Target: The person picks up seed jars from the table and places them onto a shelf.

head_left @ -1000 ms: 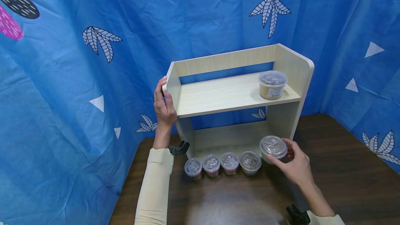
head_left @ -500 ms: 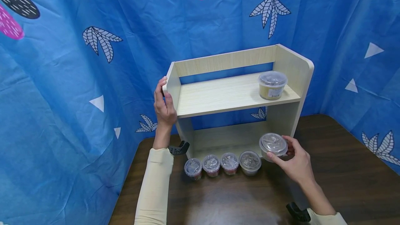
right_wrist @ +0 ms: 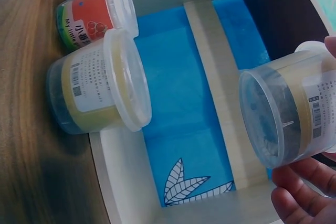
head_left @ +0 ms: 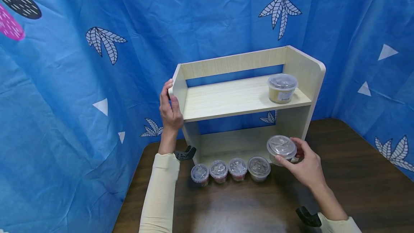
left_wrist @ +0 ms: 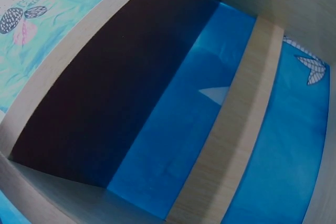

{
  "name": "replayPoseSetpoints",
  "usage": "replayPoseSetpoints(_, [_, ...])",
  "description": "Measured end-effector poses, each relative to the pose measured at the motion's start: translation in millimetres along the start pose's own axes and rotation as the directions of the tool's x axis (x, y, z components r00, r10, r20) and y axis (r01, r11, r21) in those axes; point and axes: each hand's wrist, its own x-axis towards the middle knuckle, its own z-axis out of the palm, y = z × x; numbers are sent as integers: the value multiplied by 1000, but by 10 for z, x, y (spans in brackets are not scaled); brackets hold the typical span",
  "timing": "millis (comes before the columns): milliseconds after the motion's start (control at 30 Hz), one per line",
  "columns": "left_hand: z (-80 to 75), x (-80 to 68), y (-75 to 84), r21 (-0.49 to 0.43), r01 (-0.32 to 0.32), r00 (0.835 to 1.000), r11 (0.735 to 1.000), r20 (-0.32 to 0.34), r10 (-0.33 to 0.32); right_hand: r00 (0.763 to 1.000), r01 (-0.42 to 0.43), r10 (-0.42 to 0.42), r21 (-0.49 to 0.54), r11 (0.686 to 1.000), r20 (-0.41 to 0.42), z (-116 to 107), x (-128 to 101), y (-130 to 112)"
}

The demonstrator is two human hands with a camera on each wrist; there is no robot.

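Observation:
A small light-wood shelf unit (head_left: 239,98) stands at the back of a dark wooden table (head_left: 352,179). My left hand (head_left: 169,109) grips the unit's left side panel, fingers curled round its front edge. My right hand (head_left: 305,166) holds a clear lidded tub (head_left: 281,147) with a yellowish label (right_wrist: 296,116), lifted just above the table in front of the unit's lower right opening. A similar tub (head_left: 282,88) stands on the upper shelf at the right. Several smaller lidded tubs (head_left: 237,168) sit in a row on the table before the unit.
Blue patterned cloth (head_left: 81,82) hangs behind and on both sides. The left wrist view shows only the shelf's boards (left_wrist: 247,114) and blue cloth behind. In the right wrist view the nearest row tub (right_wrist: 97,90) lies left of the held one.
My right hand has raised the held tub a little and moved it slightly left, toward the shelf's lower opening. The left hand has stayed on the side panel.

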Motion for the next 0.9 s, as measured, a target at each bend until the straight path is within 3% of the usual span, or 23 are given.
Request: replayPoseSetpoints(900, [4, -11, 4, 10, 2, 1000, 1000, -13, -2, 995, 90, -88, 30, 996, -54, -108, 90, -200])
